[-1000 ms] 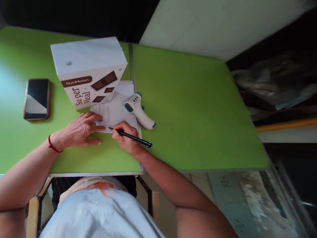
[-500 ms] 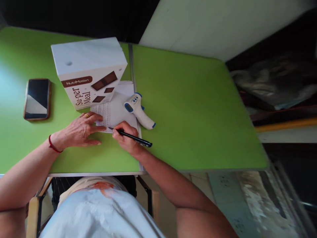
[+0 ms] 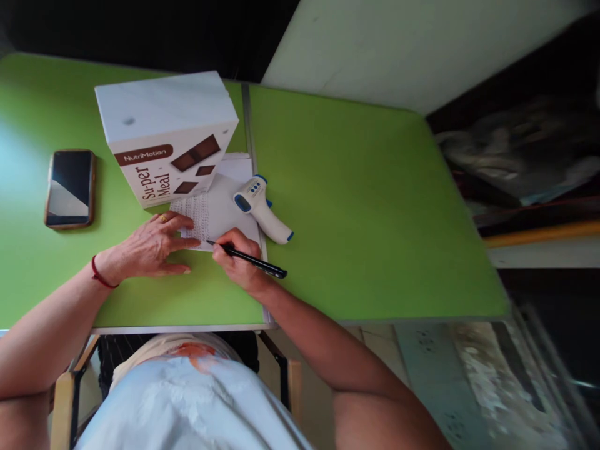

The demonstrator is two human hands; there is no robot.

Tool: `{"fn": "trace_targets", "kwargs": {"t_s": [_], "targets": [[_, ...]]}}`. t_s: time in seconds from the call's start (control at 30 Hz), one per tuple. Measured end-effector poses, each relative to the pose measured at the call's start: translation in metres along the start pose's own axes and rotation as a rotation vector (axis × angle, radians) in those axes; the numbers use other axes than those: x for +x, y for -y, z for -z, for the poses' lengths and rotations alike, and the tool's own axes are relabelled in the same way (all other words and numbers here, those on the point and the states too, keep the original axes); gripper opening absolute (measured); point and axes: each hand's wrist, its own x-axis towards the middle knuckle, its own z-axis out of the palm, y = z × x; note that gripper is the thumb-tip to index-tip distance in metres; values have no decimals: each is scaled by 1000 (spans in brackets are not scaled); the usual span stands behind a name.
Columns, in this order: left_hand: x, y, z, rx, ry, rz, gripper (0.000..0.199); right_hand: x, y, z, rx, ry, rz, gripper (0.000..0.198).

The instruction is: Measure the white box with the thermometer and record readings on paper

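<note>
Pinching a pen (image 3: 262, 264) over a written page (image 3: 229, 209)

In the head view, the right hand (image 3: 241, 271) pinches the pen near its point, fingertips closed around the black barrel. The far end slants back toward the lower right, above the wrist. The tip is at the lower part of the page, just beside the small, close script; whether it touches the paper, I cannot tell. The left hand (image 3: 157, 247) is spread palm down, some fingertips on the page's lower left, the forefinger near the pen tip and the thumb out over the green table (image 3: 375, 219). A yellow ring (image 3: 163, 218) sits on one finger, and a red cord (image 3: 99, 275) circles the wrist.

The page lies between the box (image 3: 166, 137) and the thermometer (image 3: 260, 206). The box stands upright, marked "NutriMotion" and "Su-per Meal", and hides part of the page's upper left; whether it rests on the paper is unclear. The white and blue thermometer overlaps the page's right side, handle pointing to the lower right. Well to the left of the page, the phone (image 3: 70, 187) lies face up.

A metal strip (image 3: 248, 119) crosses the table, running past the page's right edge. Below are a pale shirt (image 3: 187, 400) with an orange patch and a wooden chair arm (image 3: 60, 406). At far right, a yellow bar (image 3: 544, 236) runs beneath a blurred heap (image 3: 510, 156).
</note>
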Motion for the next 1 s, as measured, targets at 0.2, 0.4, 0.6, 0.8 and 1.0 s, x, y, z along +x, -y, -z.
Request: {"fn": "trace_targets", "kwargs": {"t_s": [0.2,0.4,0.6,0.8,1.0], "targets": [[0,0,0,5,1,1,52,1,1,0,22,-46,39,22],[-1,0,-1,-5,-3,13,52,2,2,0,45,-42,73,19],[-1,0,-1,-3,-12,13,51,2,2,0,3,-22,25,22],[-1,1,-2,-8,-16,11,52,1,0,1,32,-31,35,22],[-1,1,-1,-21,-17,5,51,1,0,-1,8,-79,-31,24]]}}
